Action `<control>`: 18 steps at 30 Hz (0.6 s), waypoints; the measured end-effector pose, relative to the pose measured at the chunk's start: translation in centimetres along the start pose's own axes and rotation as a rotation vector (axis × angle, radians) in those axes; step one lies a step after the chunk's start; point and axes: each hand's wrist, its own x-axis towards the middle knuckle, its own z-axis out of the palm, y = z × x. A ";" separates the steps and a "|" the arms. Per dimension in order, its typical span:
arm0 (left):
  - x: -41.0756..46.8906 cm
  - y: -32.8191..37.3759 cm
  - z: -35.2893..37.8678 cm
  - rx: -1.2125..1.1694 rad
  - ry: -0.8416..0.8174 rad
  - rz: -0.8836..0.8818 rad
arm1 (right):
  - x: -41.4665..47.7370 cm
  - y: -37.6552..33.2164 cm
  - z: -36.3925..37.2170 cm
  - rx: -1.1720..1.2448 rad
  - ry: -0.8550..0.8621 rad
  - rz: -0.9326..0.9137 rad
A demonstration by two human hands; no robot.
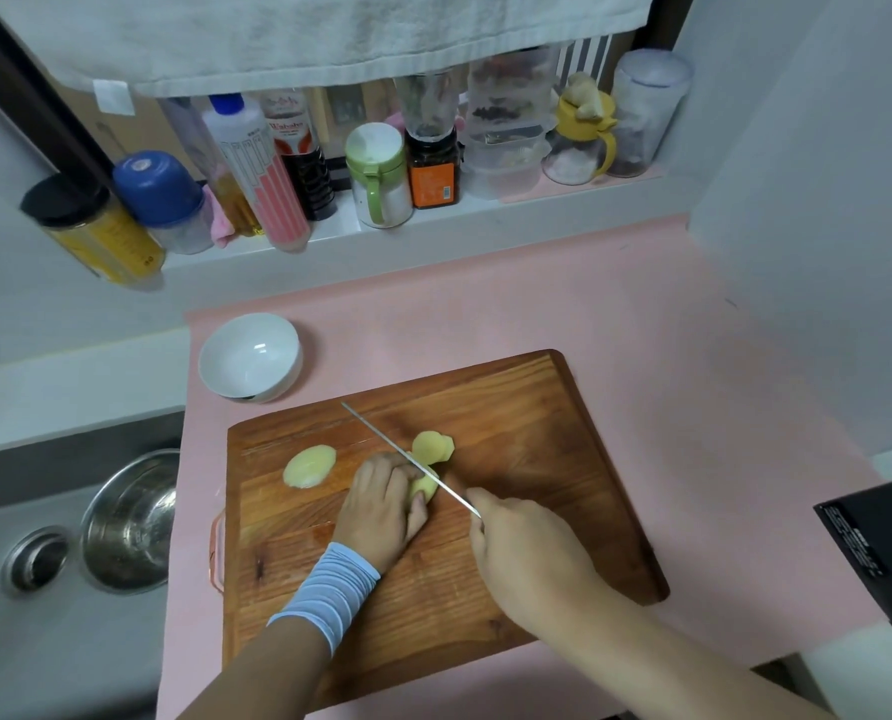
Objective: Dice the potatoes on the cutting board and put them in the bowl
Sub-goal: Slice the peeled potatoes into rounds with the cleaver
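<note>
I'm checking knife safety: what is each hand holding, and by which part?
The right hand grips the knife by its handle, hidden in the fist. The left hand holds the potato piece, fingers curled over it.

Blurred red-label lettering on the dark bottle (300, 153), perhaps "Wahaha"; other labels too small to read.

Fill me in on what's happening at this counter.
A person is cutting up a potato on the wooden cutting board. The left hand holds it down with curled fingers, while the right hand grips a knife whose blade lies across it. A few slices lie just beyond the blade, and another potato half sits further left on the board. The white bowl past the board's far left corner has nothing in it.
</note>
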 end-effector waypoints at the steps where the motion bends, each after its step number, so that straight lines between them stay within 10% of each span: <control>1: 0.1 0.1 0.0 -0.005 0.003 -0.001 | 0.0 -0.1 -0.1 0.004 -0.008 0.002; 18: 0.5 0.2 0.0 -0.015 -0.026 -0.057 | 1.5 0.3 -1.8 0.053 -0.124 0.047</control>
